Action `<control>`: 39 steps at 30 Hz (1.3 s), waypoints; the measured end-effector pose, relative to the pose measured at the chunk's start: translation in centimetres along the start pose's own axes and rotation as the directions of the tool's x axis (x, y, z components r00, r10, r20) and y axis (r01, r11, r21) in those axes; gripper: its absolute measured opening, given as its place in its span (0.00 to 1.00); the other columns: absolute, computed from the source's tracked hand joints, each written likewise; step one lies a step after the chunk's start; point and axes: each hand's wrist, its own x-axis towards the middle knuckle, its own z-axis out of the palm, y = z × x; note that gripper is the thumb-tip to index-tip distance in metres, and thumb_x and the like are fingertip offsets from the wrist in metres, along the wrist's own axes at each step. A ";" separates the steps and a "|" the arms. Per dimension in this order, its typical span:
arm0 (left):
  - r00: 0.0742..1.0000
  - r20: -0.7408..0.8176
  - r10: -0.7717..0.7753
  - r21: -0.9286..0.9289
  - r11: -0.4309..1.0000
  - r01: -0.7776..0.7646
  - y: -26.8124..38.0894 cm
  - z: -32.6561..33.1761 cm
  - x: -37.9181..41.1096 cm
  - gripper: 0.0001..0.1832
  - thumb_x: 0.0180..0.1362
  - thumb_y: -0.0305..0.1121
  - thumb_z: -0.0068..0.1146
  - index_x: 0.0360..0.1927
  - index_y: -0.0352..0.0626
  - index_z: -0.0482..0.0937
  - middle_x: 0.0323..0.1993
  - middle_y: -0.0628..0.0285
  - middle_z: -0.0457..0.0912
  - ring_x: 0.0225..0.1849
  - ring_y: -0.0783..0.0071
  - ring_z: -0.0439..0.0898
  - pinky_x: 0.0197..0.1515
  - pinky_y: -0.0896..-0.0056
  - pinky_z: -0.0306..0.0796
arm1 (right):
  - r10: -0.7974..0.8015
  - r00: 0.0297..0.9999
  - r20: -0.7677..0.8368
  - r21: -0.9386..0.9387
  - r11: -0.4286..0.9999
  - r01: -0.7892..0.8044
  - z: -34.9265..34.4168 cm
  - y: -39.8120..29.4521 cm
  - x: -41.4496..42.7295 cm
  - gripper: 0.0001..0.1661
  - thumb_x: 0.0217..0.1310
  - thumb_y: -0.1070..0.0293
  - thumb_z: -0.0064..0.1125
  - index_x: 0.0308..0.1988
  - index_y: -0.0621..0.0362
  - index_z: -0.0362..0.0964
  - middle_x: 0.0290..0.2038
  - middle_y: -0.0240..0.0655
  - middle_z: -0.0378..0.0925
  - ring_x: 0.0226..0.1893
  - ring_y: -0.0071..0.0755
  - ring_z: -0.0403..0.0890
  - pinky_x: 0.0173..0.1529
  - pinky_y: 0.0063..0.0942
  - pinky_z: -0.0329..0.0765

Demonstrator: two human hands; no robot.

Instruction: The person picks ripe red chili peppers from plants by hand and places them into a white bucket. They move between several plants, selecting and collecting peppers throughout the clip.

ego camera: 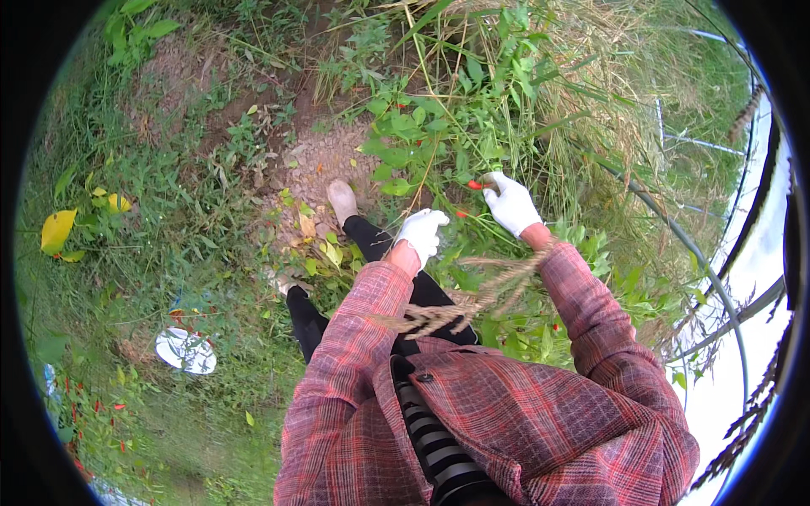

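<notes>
My right hand [512,203], in a white glove, has its thumb and fingers closed at a red chili pepper [474,185] on a green, leafy plant [405,129]. Lower down hangs another red pepper [461,214], between my two hands. My left hand [423,234], gloved in white too, is in front of my dark trousers with its fingers curled. Whether anything lies inside that curl is hidden. A dry, feathery seed head [468,303] crosses the view close to the camera, over my forearms.
Tall dry grass [607,82] stands beyond the plant. A curved pole [683,234] and pale sheeting [753,253] are at the right. My shoe [342,201] rests on bare soil [329,152]. At the lower left, a white round object [185,350] lies among weeds, with more red peppers [119,407] nearby.
</notes>
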 end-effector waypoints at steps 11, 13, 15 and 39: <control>0.997 0.074 0.024 0.093 0.995 -0.031 -0.5 0.4 -1.0 0.04 0.51 0.33 0.55 0.27 0.48 0.74 0.16 0.70 0.69 0.08 0.85 0.57 0.08 0.81 0.46 | 0.130 0.955 0.267 -0.314 0.948 -0.041 1.5 -0.9 1.4 0.24 0.54 0.50 0.48 0.38 0.61 0.73 0.33 0.49 0.76 0.37 0.50 0.76 0.45 0.34 0.71; 0.996 0.073 0.047 0.125 0.991 -0.056 -0.7 0.3 -0.9 0.03 0.51 0.32 0.56 0.27 0.48 0.74 0.15 0.72 0.69 0.08 0.85 0.56 0.08 0.81 0.46 | 0.146 0.937 0.317 -0.403 0.915 -0.006 1.2 -2.3 1.9 0.23 0.53 0.51 0.49 0.39 0.59 0.73 0.33 0.49 0.76 0.36 0.50 0.76 0.44 0.35 0.71; 0.992 0.115 0.050 0.083 0.995 -0.060 -1.0 0.1 -0.9 0.03 0.51 0.32 0.56 0.27 0.48 0.74 0.15 0.72 0.68 0.08 0.85 0.57 0.08 0.81 0.46 | 0.063 0.968 0.241 -0.399 0.916 0.040 1.7 -2.2 1.8 0.23 0.49 0.52 0.53 0.38 0.59 0.74 0.31 0.49 0.76 0.34 0.50 0.76 0.42 0.36 0.72; 0.567 0.324 0.757 0.700 0.212 -0.682 -3.6 0.9 -5.8 0.09 0.47 0.36 0.48 0.29 0.43 0.70 0.25 0.49 0.75 0.29 0.51 0.75 0.31 0.60 0.67 | -0.197 0.932 -0.303 0.108 0.965 0.239 0.2 -7.8 -0.7 0.09 0.53 0.68 0.54 0.34 0.61 0.73 0.31 0.30 0.73 0.29 0.19 0.71 0.36 0.16 0.68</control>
